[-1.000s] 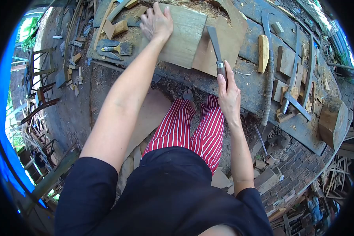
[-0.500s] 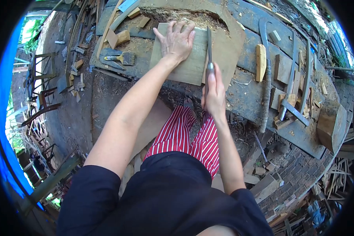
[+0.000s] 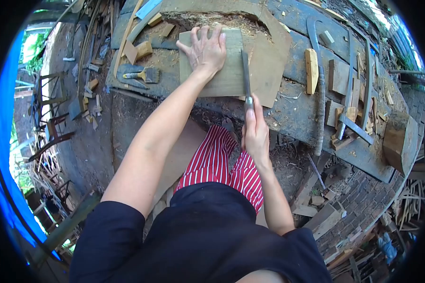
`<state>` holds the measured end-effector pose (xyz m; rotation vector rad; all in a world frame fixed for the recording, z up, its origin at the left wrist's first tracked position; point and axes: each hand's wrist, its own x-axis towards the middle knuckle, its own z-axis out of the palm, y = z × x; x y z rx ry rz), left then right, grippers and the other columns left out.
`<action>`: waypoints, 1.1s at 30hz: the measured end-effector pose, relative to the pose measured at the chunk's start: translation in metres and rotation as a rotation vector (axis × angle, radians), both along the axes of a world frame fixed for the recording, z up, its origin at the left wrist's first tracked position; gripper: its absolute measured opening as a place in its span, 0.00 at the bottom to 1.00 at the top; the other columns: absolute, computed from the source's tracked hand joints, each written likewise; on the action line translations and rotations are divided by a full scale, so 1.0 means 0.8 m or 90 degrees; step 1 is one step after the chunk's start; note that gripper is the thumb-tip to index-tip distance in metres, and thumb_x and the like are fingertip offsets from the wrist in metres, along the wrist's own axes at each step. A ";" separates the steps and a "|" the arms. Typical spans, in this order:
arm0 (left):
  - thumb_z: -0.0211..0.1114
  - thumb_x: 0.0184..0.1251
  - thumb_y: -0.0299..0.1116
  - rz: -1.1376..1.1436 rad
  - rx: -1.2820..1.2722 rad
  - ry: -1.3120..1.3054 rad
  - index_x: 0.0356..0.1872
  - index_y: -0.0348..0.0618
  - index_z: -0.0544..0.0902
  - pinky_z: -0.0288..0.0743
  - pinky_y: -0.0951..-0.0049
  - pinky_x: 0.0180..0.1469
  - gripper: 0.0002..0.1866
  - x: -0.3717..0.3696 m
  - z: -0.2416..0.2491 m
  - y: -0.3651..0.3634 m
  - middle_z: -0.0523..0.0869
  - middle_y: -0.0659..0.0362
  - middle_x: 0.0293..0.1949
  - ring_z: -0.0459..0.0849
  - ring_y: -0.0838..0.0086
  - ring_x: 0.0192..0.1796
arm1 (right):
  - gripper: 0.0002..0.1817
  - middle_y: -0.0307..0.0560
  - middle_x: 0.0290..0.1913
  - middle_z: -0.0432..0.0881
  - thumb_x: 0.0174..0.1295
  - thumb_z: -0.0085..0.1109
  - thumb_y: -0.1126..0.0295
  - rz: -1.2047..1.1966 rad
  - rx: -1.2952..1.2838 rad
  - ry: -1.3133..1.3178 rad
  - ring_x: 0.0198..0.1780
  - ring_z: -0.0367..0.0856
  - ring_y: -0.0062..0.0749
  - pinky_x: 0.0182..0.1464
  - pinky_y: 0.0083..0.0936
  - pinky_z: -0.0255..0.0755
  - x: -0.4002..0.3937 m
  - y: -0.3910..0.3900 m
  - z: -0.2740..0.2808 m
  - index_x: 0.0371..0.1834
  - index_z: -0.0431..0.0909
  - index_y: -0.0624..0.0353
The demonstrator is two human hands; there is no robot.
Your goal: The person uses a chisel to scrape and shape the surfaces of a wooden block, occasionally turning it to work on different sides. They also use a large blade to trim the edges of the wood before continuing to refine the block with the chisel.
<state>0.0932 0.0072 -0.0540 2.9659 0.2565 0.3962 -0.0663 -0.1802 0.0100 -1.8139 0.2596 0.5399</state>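
Observation:
My left hand (image 3: 208, 51) lies with fingers spread on a thin, pale wooden board (image 3: 226, 78), pressing it against the workbench. In my right hand (image 3: 257, 129) is the handle of a long, narrow, dark metal tool (image 3: 246, 75), its fingers wrapped round it. The tool's shaft runs along the board's right edge and points away from me. Beneath and to the right of the board is a larger brown sheet (image 3: 271, 61). Whether the tool is a file or a blade I cannot tell.
The workbench (image 3: 297, 113) carries a brush (image 3: 148, 74) at left, and a curved-handled tool (image 3: 320, 89), a yellowish wood block (image 3: 311, 70), a frame saw (image 3: 356, 129) and a big wood block (image 3: 399, 141) at right. Wood shavings lie around a hollow at the back.
My right hand has drawn the tool back toward me, and its tip is now nearer the board's middle. My left hand still presses on the board; the view has shifted slightly.

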 end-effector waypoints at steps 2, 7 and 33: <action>0.46 0.78 0.50 -0.004 0.009 -0.004 0.64 0.67 0.76 0.41 0.19 0.66 0.20 0.009 -0.003 0.004 0.76 0.63 0.64 0.61 0.61 0.73 | 0.25 0.57 0.32 0.82 0.78 0.37 0.60 -0.019 0.014 -0.052 0.32 0.84 0.38 0.39 0.37 0.75 -0.012 -0.002 -0.013 0.76 0.61 0.51; 0.47 0.78 0.50 -0.046 0.004 0.020 0.63 0.67 0.76 0.44 0.20 0.65 0.19 -0.010 0.007 -0.001 0.76 0.63 0.63 0.59 0.63 0.74 | 0.25 0.63 0.36 0.83 0.78 0.37 0.59 0.028 -0.051 -0.032 0.38 0.87 0.48 0.42 0.40 0.75 0.077 0.004 -0.003 0.76 0.62 0.48; 0.46 0.78 0.51 -0.033 0.013 0.055 0.62 0.67 0.76 0.42 0.20 0.66 0.18 -0.010 -0.001 0.010 0.74 0.62 0.63 0.60 0.64 0.73 | 0.25 0.42 0.20 0.71 0.78 0.39 0.59 -0.014 0.099 0.029 0.14 0.70 0.24 0.22 0.27 0.68 0.009 -0.011 0.004 0.76 0.63 0.46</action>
